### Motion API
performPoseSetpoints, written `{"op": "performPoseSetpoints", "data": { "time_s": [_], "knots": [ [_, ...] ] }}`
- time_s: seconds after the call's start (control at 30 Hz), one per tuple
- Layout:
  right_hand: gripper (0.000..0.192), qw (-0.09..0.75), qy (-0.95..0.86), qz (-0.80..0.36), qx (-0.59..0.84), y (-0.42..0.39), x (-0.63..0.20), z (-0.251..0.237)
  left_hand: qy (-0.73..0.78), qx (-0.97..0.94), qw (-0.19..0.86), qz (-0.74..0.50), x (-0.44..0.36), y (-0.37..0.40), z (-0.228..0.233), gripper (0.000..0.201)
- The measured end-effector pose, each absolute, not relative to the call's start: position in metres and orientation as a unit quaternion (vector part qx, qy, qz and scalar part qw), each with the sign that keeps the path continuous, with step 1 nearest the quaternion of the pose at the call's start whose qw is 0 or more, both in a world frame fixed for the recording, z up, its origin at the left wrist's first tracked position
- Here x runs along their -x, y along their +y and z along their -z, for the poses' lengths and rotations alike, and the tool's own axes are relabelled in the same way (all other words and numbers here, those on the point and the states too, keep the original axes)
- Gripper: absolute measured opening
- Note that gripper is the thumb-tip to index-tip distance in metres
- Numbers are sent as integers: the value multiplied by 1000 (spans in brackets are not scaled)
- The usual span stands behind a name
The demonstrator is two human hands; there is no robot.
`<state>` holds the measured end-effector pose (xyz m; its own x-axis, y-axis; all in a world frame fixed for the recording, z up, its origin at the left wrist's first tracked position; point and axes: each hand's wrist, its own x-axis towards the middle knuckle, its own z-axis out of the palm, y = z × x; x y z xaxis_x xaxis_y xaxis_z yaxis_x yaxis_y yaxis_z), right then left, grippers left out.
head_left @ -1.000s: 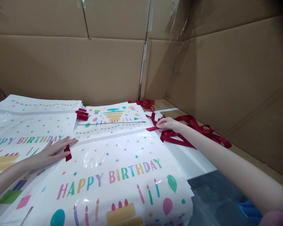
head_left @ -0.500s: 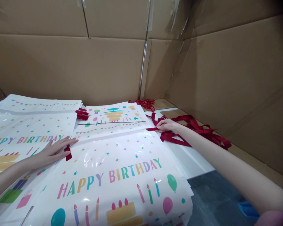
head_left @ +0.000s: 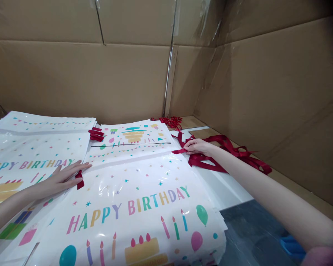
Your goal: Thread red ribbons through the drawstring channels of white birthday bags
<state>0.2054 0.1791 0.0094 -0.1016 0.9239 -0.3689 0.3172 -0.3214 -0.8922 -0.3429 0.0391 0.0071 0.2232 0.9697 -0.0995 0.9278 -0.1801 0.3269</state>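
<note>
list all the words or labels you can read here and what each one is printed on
"HAPPY BIRTHDAY" in coloured letters, on the top bag of the middle stack.
"HAPPY BIRTHDAY", its first letter cut off by the picture's edge, on the top bag of the left stack.
No other text shows: the far bag has only drawings, and the cardboard walls and red ribbons are unmarked.

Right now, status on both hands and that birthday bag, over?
Left hand flat on the bag's left edge, at the short red ribbon end. Right hand pinching the red ribbon at the right edge. Top birthday bag lies flat on its stack. Loose ribbons piled beyond.
</note>
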Motion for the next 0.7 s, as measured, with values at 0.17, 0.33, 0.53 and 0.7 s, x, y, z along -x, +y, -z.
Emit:
{"op": "performPoseSetpoints", "data": {
  "time_s": [0.17, 0.33, 0.53, 0.7],
  "knots": [
    [21, 285, -510, -526, 618, 178, -204, -11, 624, -765, 149, -63, 343, 40, -7, 57],
    [20, 279, -522, -510, 624, 180, -203, -9, 615, -772, 148, -66, 344, 40, -5, 59],
    [19, 278, -545, -484, 626, 183, -204, -1, 631, -762, 126, -68, 343, 39, -2, 61],
    [20, 278, -582, -450, 617, 184, -205, 9, 617, -772, 149, -41, 344, 40, -9, 61]
  ]
}}
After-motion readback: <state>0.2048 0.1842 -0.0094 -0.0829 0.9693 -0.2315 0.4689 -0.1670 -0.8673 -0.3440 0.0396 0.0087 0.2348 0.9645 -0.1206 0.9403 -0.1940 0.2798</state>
